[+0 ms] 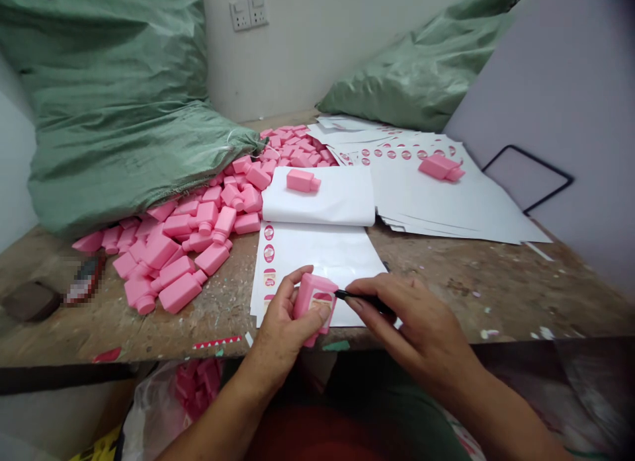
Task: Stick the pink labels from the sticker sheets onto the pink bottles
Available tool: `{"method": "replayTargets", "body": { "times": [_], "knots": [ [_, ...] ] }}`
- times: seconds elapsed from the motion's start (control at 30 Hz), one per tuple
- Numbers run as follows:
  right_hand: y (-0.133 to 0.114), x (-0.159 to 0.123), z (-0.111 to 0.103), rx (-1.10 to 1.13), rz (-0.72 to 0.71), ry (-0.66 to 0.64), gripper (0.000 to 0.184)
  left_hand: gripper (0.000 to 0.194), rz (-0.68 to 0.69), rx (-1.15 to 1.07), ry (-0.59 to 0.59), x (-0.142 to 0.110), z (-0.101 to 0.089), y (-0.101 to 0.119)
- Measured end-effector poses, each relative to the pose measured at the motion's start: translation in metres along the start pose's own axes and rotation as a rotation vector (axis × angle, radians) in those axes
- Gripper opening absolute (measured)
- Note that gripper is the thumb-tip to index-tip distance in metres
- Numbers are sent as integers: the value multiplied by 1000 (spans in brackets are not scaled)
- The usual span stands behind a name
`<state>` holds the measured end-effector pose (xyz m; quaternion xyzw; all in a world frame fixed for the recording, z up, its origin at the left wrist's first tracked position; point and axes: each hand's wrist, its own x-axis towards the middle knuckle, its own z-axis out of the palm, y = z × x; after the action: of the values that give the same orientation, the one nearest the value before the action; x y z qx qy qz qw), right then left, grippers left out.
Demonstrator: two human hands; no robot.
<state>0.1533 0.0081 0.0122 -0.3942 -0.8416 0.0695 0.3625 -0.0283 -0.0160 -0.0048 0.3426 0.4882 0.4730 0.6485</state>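
My left hand [285, 325] is closed around a small pink bottle [305, 292], with the thumb pressed on the label [323, 302] on its front face. The neck of this bottle points down toward me. In my right hand [411, 315] is a slim black tool [367, 300], pinched between thumb and fingers; its tip is at the label's upper right edge. I cannot make out exactly what kind of tool it is. Beneath the hands lies a white sticker sheet [322, 252] with a column of round pink labels along its left side.
Many pink bottles [183, 249] spill from a green sack [124, 137] on the left. One bottle [301, 180] lies on the folded sheet, another [440, 168] on stacked label sheets [446, 209] at right. A dark block [30, 301] sits at the table's left. Another green sack [407, 84] stands behind.
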Motion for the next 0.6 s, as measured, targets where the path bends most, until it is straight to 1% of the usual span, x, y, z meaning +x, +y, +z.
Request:
{"method": "replayTargets", "body": {
  "times": [0.17, 0.23, 0.3, 0.4, 0.5, 0.6],
  "knots": [
    [-1, 0, 6, -10, 52, -12, 16, 59, 130, 216, 47, -2, -1, -4],
    [0, -1, 8, -59, 50, 11, 21, 56, 171, 282, 57, -3, 1, -4],
    [0, -1, 11, -108, 45, 49, 26, 56, 174, 290, 52, -4, 2, -4],
    [0, -2, 13, -158, 20, 130, 30, 60, 124, 184, 16, -4, 4, -4],
    [-3, -2, 13, -179, -51, 194, 32, 63, 50, 31, -33, -4, 6, -4],
    [-5, -2, 11, -197, -99, 188, 34, 65, -15, -100, -54, -3, 7, -3]
  ]
}}
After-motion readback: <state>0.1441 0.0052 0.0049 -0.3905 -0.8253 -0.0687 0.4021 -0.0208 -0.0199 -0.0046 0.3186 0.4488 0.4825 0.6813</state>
